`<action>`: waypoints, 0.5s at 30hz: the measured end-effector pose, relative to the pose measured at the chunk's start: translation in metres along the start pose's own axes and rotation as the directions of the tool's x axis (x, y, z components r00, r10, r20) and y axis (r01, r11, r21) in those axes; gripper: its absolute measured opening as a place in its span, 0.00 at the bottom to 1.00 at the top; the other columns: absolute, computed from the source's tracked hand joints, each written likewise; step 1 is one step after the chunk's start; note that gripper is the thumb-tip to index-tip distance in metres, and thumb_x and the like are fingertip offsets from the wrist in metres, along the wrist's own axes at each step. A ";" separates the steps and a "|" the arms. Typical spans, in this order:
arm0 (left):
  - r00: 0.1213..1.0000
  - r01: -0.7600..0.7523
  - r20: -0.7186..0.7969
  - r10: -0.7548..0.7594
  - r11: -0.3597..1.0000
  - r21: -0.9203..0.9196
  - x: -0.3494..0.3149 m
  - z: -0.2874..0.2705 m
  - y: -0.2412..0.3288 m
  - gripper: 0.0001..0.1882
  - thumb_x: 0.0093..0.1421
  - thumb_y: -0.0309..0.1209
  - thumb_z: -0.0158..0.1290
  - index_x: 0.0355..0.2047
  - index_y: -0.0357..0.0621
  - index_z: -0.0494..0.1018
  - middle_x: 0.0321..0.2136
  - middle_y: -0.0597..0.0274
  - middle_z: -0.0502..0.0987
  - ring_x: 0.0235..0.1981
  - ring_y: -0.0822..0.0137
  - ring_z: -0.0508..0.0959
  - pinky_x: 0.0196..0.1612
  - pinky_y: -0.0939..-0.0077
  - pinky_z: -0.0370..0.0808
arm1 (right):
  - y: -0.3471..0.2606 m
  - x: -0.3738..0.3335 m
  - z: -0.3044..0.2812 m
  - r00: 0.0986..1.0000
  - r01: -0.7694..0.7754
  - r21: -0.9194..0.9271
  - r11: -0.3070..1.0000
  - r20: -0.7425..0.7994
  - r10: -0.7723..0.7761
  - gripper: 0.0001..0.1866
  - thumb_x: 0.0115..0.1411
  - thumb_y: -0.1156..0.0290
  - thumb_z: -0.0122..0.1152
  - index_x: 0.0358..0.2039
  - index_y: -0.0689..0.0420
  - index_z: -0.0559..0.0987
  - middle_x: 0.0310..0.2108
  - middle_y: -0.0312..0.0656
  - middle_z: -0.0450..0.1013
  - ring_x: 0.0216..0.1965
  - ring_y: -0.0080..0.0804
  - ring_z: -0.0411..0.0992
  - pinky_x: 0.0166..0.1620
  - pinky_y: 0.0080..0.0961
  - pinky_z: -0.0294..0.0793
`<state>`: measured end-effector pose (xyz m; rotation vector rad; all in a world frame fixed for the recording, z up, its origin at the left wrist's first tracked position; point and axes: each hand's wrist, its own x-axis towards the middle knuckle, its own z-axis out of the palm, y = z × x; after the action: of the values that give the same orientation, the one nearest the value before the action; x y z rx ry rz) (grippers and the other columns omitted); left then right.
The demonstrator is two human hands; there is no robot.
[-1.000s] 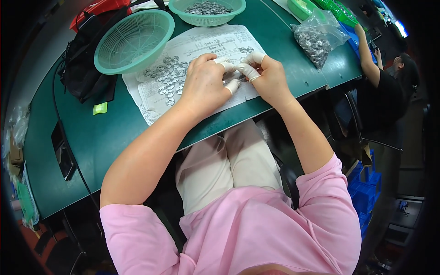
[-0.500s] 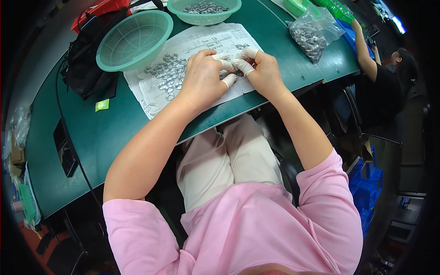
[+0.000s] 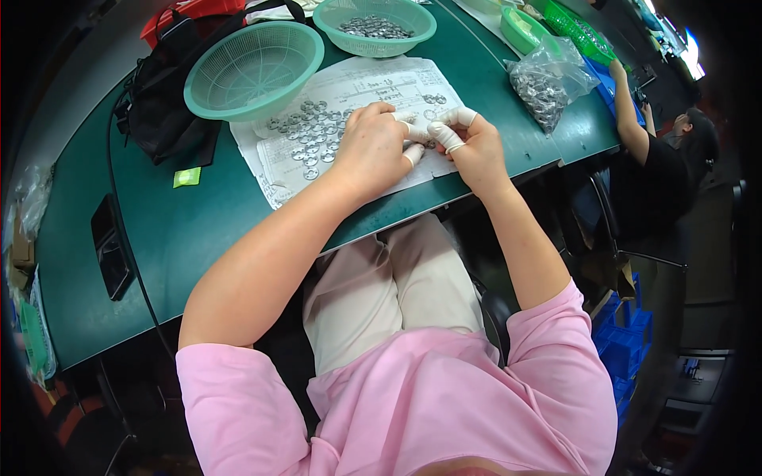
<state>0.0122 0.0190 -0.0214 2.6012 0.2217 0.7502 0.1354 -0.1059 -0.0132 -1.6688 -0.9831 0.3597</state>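
My left hand [image 3: 371, 155] and my right hand [image 3: 479, 152] meet over a printed paper sheet [image 3: 381, 75], with white finger cots on several fingertips. Both are closed in a pinch, fingertips close together. Between them a bit of shiny metal [image 3: 431, 144] shows; the fingers hide most of it, so I cannot tell whether it is gripped or lying on the paper. Left of my left hand, many small round metal discs [image 3: 311, 141] are spread over the sheet. A few more discs [image 3: 434, 99] lie beyond my right hand.
On the green table [image 3: 171, 246] stand a bare green mesh basket [image 3: 254, 71] and another basket [image 3: 375, 47] holding metal parts. A clear bag of metal parts [image 3: 548, 87] lies right. Black bag [image 3: 163, 111], yellow-green packet [image 3: 186, 177] and phone [image 3: 113, 247] sit left. A co-worker [image 3: 675, 166] works at right.
The whole view has shifted slightly, so the table things appear lower and mostly farther right. My hands stay pinched together over the paper, with only small finger movements.
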 end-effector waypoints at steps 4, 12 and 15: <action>1.000 0.007 0.009 -0.007 1.000 -0.021 0.003 0.000 -0.001 0.10 0.50 0.36 0.56 0.33 0.55 0.82 0.34 0.55 0.79 0.49 0.53 0.71 0.56 0.60 0.61 | 0.006 0.004 0.000 1.000 0.004 0.018 1.000 0.018 -0.004 0.06 0.57 0.72 0.62 0.28 0.60 0.76 0.22 0.32 0.72 0.23 0.15 0.66 0.24 0.14 0.64; 0.999 0.021 0.033 -0.018 0.996 -0.085 0.003 -0.006 0.001 0.11 0.49 0.35 0.57 0.33 0.53 0.82 0.35 0.55 0.80 0.49 0.53 0.72 0.56 0.59 0.62 | -0.003 -0.002 0.004 0.942 0.322 -0.353 0.878 0.029 -0.334 0.06 0.55 0.72 0.64 0.28 0.60 0.77 0.22 0.39 0.73 0.23 0.23 0.69 0.27 0.20 0.68; 0.999 0.027 0.047 -0.023 0.996 -0.090 0.005 -0.006 0.000 0.11 0.49 0.35 0.57 0.33 0.53 0.82 0.36 0.55 0.80 0.49 0.53 0.72 0.56 0.59 0.62 | -0.003 0.001 0.005 0.953 0.291 -0.385 0.876 0.032 -0.303 0.06 0.54 0.71 0.65 0.28 0.60 0.77 0.23 0.42 0.73 0.23 0.26 0.70 0.28 0.22 0.69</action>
<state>0.0126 0.0227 -0.0147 2.5220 0.2015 0.6746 0.1315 -0.1018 -0.0124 -1.8259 -1.3315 -0.0734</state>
